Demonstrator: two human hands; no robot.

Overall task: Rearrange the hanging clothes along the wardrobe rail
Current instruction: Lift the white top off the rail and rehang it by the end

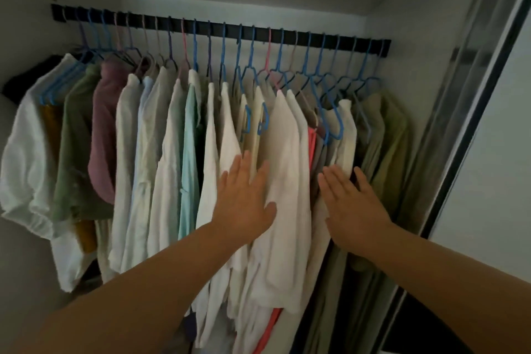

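A black wardrobe rail (290,36) runs from upper left to right, carrying several blue, pink and purple hangers. Several garments hang from it: a white shirt (26,175) at far left, a mauve top (105,135), a mint shirt (189,158), a large cream shirt (287,169) in the middle and olive garments (388,146) at right. My left hand (244,201) lies flat with straight fingers on the pale shirts left of the cream shirt. My right hand (353,204) presses flat against the beige clothes on its right side. A coral garment (311,141) shows between them.
A sliding wardrobe door (471,123) with a metal frame stands at the right, close to the olive garments. The wardrobe's pale side wall (28,37) closes the left. A dark item (26,77) sits behind the far-left white shirt.
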